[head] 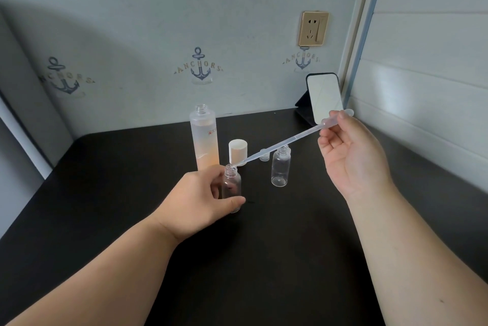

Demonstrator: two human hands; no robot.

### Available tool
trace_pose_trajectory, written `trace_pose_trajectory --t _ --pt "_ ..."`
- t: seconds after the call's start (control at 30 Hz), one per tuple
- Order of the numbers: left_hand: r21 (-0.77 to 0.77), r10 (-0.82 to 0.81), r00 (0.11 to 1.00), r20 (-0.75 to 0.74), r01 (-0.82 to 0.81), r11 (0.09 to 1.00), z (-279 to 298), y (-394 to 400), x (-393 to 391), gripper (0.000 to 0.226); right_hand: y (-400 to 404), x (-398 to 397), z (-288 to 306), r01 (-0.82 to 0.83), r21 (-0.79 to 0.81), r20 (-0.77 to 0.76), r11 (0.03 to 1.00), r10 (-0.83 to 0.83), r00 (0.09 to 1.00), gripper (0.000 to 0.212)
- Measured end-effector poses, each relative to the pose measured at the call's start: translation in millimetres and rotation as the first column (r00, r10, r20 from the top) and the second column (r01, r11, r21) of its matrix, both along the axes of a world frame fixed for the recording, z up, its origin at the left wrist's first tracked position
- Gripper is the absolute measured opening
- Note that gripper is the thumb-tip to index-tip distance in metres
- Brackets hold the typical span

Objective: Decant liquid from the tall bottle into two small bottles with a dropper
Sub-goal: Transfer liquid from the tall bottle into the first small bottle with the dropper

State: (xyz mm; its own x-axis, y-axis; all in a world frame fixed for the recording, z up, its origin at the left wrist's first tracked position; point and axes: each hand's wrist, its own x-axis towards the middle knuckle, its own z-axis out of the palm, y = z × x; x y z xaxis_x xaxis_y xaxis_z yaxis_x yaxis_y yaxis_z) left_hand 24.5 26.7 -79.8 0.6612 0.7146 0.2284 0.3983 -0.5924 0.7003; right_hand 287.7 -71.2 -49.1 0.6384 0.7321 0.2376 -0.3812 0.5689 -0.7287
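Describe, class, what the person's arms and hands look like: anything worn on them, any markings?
Both forearms are bare, with no sleeves in view. The left hand and right hand wear no gloves, rings, watch or bracelets. A small dark mark sits on the right forearm.

Open black tabletop [264, 259] across lower frame; at centre, crowded by tall peach-tinted bottle [204, 140], white cap [238, 152], clear small bottle [280, 168].

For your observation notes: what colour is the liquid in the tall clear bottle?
Pale orange-peach liquid, seen in the head view.
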Motion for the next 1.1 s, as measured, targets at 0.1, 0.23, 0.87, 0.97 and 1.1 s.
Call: trace_pose_trajectory --t 0.1,0.23,0.87,0.97,1.1 --pt "0.041 0.029 1.000 -0.009 -0.029 0.999 -0.7 0.6 0.9 0.022 -0.6 -0.5 0.8 0.014 0.002 0.019 1.000 -0.014 1.000 0.017" --pt "0.129 0.011 1.000 -0.007 -0.010 0.992 -0.5 2.4 0.2 0.021 -1.7 -0.9 1.8 0.029 -0.005 0.015 1.000 -0.029 0.999 0.017" --pt "0.237 -0.050 0.999 -0.018 0.053 0.970 -4.6 0.0 6.9 0.028 0.7 -3.0 1.2 0.037 -0.102 -0.044 0.994 -0.042 0.998 0.024" --pt "0.235 -0.045 0.999 -0.023 0.049 0.971 -4.9 0.2 7.3 0.027 0.9 -2.4 0.9 0.038 -0.104 -0.052 0.994 -0.043 0.998 0.023" --pt "0.229 -0.037 0.999 -0.030 0.042 0.972 -5.7 1.0 7.3 0.029 0.6 -1.7 0.8 0.056 -0.102 -0.047 0.993 -0.061 0.997 0.019"
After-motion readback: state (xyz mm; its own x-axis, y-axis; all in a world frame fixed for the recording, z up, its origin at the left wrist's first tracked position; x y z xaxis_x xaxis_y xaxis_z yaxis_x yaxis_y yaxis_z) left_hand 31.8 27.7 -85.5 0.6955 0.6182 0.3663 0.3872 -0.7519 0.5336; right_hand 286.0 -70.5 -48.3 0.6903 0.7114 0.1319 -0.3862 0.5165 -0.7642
